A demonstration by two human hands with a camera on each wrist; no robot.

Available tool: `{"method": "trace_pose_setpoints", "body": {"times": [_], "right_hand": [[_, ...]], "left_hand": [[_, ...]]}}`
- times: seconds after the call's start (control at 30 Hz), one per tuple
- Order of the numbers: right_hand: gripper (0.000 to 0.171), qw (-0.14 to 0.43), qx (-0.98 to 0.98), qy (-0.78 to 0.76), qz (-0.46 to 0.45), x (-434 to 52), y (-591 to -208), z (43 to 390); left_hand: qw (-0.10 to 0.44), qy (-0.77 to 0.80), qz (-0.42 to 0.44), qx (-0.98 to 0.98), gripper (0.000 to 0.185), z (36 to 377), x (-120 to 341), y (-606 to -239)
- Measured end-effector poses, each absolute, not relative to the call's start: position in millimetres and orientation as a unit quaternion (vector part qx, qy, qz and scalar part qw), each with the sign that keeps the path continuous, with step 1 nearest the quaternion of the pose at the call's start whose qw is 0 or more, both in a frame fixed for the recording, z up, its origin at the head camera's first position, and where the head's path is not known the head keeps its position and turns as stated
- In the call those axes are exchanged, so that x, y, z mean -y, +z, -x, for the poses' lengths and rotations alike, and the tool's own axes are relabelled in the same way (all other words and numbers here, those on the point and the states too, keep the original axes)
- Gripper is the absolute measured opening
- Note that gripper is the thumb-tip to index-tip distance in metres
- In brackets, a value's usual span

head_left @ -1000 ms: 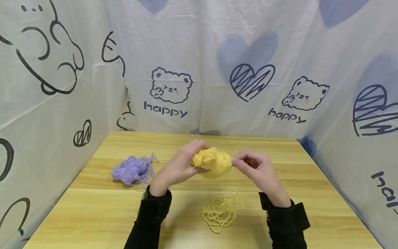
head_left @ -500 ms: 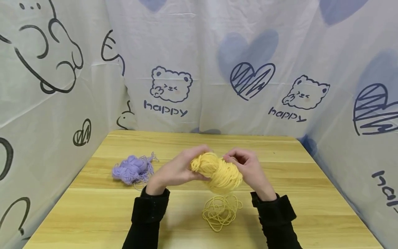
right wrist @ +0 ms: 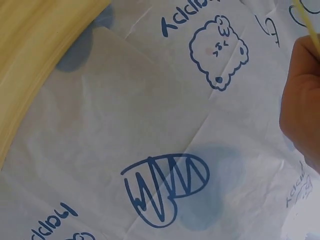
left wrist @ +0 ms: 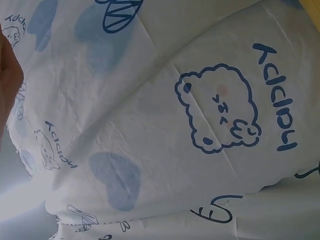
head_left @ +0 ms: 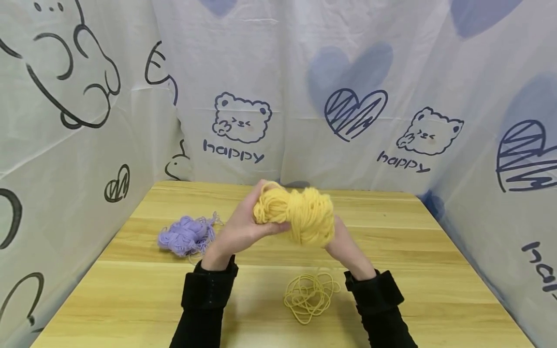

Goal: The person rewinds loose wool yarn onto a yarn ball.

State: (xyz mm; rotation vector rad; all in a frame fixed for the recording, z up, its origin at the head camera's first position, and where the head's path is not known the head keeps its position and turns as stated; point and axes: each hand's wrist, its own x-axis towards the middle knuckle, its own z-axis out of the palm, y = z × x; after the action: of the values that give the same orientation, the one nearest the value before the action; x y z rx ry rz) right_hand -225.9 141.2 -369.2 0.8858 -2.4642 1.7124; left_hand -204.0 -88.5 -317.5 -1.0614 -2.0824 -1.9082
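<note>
A skein of yellow yarn (head_left: 311,217) is held up over the table in the head view, pinched in the middle. My left hand (head_left: 243,224) grips its left end, thumb in front and fingers behind. My right hand (head_left: 344,241) is behind the skein's right side, its fingers hidden there in the head view. In the right wrist view that hand (right wrist: 302,100) has curled fingers, with a yellow yarn strand (right wrist: 305,17) running to it. Below, a loose tangle of yellow yarn (head_left: 319,294) lies on the table.
A purple yarn skein (head_left: 184,236) with loose strands lies left of my left hand on the wooden table (head_left: 152,299). White printed cloth (head_left: 300,145) hangs around the table's back and sides.
The right hand has moved left, from pinching the strand beside the skein to behind it. The skein has swung upward in my left hand and turned level. The purple skein stays put.
</note>
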Motion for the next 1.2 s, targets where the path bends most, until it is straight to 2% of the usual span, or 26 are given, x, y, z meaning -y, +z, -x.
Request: {"method": "trace_pose_setpoints", "body": {"times": [0.2, 0.3, 0.53, 0.8, 0.93, 1.2], "right_hand": [[0.012, -0.049, 0.803, 0.520, -0.288, -138.5, -364.6, 219.3], [0.020, -0.043, 0.797, 0.509, -0.323, -138.4, -361.1, 213.5], [0.016, -0.029, 0.774, 0.509, -0.376, -143.4, -348.8, 199.5], [0.023, 0.047, 0.750, 0.537, -0.383, -154.2, -333.3, 189.6], [0.018, 0.080, 0.730, 0.566, -0.375, -160.6, -332.4, 189.9], [0.010, 0.130, 0.728, 0.584, -0.335, -164.5, -337.0, 198.9]], "left_hand": [[0.136, -0.661, 0.260, 0.691, 0.056, 209.3, 86.4, -318.2], [0.170, -0.651, 0.227, 0.704, 0.057, 212.4, 84.0, -321.0], [0.219, -0.575, 0.225, 0.755, 0.055, 217.3, 77.5, -327.4], [0.200, -0.461, 0.303, 0.810, 0.067, 215.9, 72.5, -329.0], [0.182, -0.418, 0.343, 0.821, 0.058, 213.6, 70.9, -329.9], [0.084, -0.391, 0.443, 0.803, 0.047, 209.9, 69.3, -328.3]]}}
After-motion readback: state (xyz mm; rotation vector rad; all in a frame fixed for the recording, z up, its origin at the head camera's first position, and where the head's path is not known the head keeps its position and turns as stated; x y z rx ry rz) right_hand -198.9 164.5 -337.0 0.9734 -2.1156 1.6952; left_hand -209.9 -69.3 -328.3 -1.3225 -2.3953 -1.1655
